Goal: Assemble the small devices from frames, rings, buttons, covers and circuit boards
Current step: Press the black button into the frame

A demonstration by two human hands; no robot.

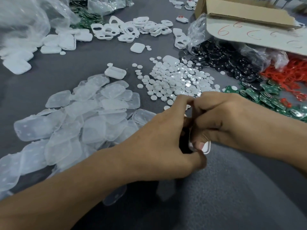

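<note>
- both hands meet low over the grey bench (58,80), toward its near edge. the left hand (166,145) and right hand (227,118) curl their fingers round a white device piece (206,149). only one rounded corner of it shows, below the right thumb.
- risk, as a judgement: the grip hides most of the piece, so a part pressed in crooked could jam or snap a clip.
- risk: loose white buttons (179,80) lie just beyond the knuckles. a slip could scatter them into the clear covers (83,117) toward the left edge.
- risk: green circuit boards (265,97) near the right edge lie mixed with red rings (285,77), which could snag.
- containers: a cardboard box (240,12) sits at the far right corner, contents not visible.
- a torn clear bag (197,34) below the box spills black discs (224,62).
- a bulky plastic bag (25,22) fills the far left corner, contents unclear.
- white frames (129,29) lie loose along the far edge.
</note>
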